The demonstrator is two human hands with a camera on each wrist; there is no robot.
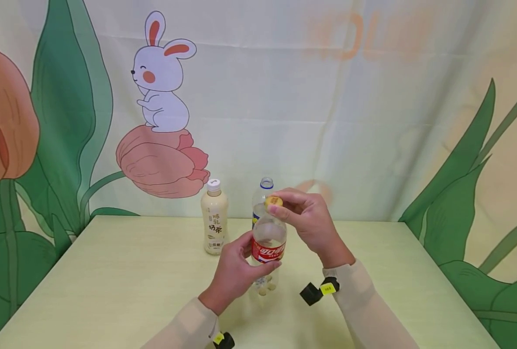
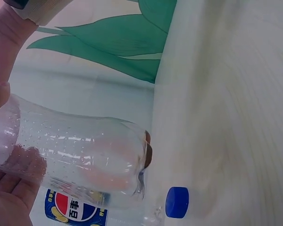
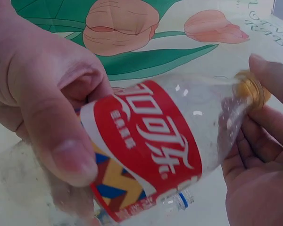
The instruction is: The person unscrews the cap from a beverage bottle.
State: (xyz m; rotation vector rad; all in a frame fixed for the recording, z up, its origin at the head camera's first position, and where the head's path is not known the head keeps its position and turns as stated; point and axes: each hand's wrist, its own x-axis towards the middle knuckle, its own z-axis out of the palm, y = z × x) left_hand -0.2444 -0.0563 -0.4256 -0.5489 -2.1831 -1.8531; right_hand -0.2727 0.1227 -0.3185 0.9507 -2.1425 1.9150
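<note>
My left hand (image 1: 234, 269) grips a clear plastic soda bottle (image 1: 270, 230) round its red label, holding it upright above the table. At the bottle's mouth, my right hand (image 1: 315, 220) has its thumb and fingers on the yellow cap (image 1: 274, 200), pinching it by the edge. The right wrist view shows this cap (image 3: 253, 90) sitting at the neck, with the right thumb beside it. Below the label, the left wrist view shows the bottle's see-through body (image 2: 94, 150), with no drink visible in it.
Behind the held bottle stands a clear bottle (image 1: 266, 184) with a blue label and an uncapped mouth. Left of it is a capped milk tea bottle (image 1: 215, 220). A blue cap (image 2: 177, 202) lies on the pale table (image 1: 132, 271). A printed curtain (image 1: 250, 97) hangs behind.
</note>
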